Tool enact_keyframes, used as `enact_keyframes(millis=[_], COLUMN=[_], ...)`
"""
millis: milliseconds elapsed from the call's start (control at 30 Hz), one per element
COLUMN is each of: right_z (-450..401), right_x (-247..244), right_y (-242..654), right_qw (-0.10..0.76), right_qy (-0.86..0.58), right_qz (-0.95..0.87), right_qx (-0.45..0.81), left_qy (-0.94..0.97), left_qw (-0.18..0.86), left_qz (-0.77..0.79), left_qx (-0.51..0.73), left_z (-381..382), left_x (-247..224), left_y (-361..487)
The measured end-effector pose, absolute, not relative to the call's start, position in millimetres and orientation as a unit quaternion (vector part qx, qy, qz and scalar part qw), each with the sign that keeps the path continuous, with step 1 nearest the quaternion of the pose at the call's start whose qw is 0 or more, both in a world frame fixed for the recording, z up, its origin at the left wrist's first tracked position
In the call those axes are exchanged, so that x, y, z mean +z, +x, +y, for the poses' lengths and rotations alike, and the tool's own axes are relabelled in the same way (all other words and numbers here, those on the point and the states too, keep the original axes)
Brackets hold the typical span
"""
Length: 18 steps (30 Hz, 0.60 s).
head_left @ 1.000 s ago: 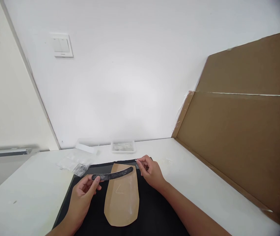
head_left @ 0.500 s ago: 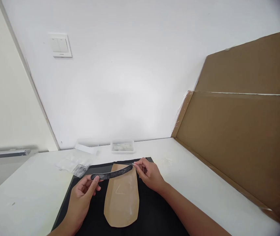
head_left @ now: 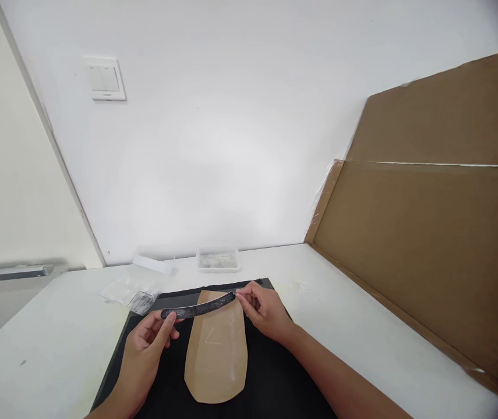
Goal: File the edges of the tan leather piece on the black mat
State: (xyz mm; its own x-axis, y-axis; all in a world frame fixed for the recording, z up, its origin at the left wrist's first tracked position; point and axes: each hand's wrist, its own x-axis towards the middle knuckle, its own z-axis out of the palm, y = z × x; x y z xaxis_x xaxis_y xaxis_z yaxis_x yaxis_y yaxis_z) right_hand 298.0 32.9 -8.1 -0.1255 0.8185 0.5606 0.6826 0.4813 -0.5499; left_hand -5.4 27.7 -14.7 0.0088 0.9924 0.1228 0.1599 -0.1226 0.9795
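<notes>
A curved black strip (head_left: 200, 306) with pale scuffs is held up between both hands. My left hand (head_left: 150, 343) pinches its left end between thumb and fingers. At the strip's right end, my right hand (head_left: 264, 308) has thumb and forefinger closed on the tip; whether a smaller piece is there too is hard to make out. Below the strip, a tan rounded sheet (head_left: 216, 361) with a pale angular mark lies on a black mat (head_left: 275, 372).
Behind the mat stand a clear plastic box (head_left: 218, 261) with small pale items and, to its left, clear plastic bags (head_left: 130, 289). Cardboard panels (head_left: 427, 233) rise on the right. A white wall (head_left: 214, 145) closes off the back of the white table (head_left: 48, 331).
My right hand has shifted very slightly left at the strip's tip. The strip and my left hand look almost the same.
</notes>
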Motion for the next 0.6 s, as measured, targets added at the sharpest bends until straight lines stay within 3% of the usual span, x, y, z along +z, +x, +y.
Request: enact_keyframes(millis=[600], right_z=[29.9], right_x=[-7.0], right_y=[295.1], right_qw=[0.408], right_qy=[-0.491], right_qz=[-0.766], right_qx=[0.071], left_qy=[0.573], left_qw=[0.421], left_qz=[0.498], left_qx=[0.497], left_z=[27.1], left_x=[-14.7], left_y=[-5.0])
